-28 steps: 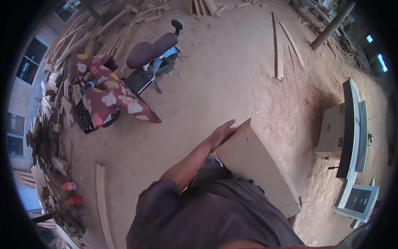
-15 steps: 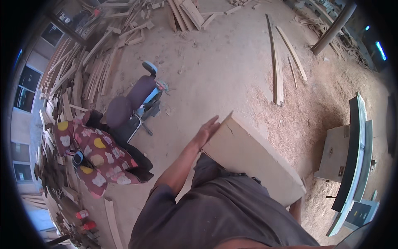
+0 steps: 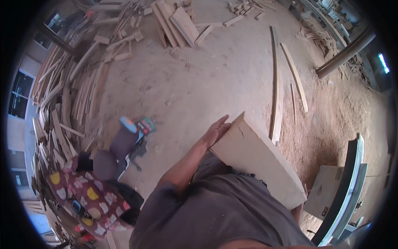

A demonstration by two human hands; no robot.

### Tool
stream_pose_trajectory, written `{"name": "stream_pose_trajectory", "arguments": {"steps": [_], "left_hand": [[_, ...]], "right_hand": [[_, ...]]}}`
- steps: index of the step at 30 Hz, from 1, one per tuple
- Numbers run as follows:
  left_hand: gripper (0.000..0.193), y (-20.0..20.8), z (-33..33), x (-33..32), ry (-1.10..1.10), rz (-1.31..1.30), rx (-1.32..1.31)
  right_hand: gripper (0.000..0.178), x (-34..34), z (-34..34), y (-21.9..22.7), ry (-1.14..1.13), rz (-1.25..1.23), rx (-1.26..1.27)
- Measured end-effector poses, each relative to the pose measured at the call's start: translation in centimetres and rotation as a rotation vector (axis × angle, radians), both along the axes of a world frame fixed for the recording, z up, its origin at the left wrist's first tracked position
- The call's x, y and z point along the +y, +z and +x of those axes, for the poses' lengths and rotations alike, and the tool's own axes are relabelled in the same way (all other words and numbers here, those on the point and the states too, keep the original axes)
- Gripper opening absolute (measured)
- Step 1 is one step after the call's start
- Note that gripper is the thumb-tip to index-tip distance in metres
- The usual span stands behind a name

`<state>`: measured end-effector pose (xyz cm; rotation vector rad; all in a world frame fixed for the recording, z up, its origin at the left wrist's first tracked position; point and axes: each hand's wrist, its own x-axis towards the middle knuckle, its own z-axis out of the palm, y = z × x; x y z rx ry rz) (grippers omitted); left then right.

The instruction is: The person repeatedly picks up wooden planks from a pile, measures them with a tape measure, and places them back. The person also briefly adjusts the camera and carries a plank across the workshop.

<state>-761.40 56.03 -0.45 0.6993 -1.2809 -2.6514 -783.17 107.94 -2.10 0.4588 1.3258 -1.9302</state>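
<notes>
A thick, pale wooden board [image 3: 259,159] slants across the front of my body, one end up and to the left, the other near my right side. There is a short dark crack in its upper end. My left hand [image 3: 217,132] holds that upper end, palm against the edge and fingers lying along it. My right hand [image 3: 298,210] is at the lower right end, supporting the board from beneath. Most of that hand is hidden behind the wood, and its fingers barely show.
On the left stands a scooter [image 3: 124,143] with a flowered cloth [image 3: 89,195] over its rear. Lumber piles [image 3: 62,99] line the left side. Leaning planks [image 3: 176,25] stand ahead, and long strips [image 3: 275,83] lie on the floor. At right are a machine table [image 3: 344,199] and a post [image 3: 346,56].
I have moved forward over the floor: the scooter, strips and machine sit lower in view. The board stays in my hands, shifted slightly right at its upper end.
</notes>
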Motion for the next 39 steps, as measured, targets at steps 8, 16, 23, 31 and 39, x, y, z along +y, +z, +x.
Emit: {"name": "stream_pose_trajectory", "arguments": {"steps": [8,16,23,31,39], "left_hand": [[0.071,1.6,-28.2,-15.3,-0.248,-0.061,0.057],[0.065,0.8,-49.1,-31.5,-0.135,-0.144,-0.04],[0.058,-1.5,-61.9,-43.1,0.133,0.175,-0.045],[0.061,-2.0,-87.2,-58.1,-0.061,0.148,-0.056],[0.058,-1.7,-110.7,-69.4,-0.259,0.1,-0.024]], "right_hand": [[0.052,-14.8,-18.6,-0.9,-0.096,-0.003,-0.029],[0.051,-28.1,-40.3,-2.8,-0.133,-0.003,-0.036],[0.05,-39.7,-57.6,0.0,-0.154,0.017,-0.041],[0.048,-52.4,-72.9,-1.5,-0.385,0.215,0.056],[0.048,-61.2,-85.9,-3.2,-0.535,0.038,0.033]]}}
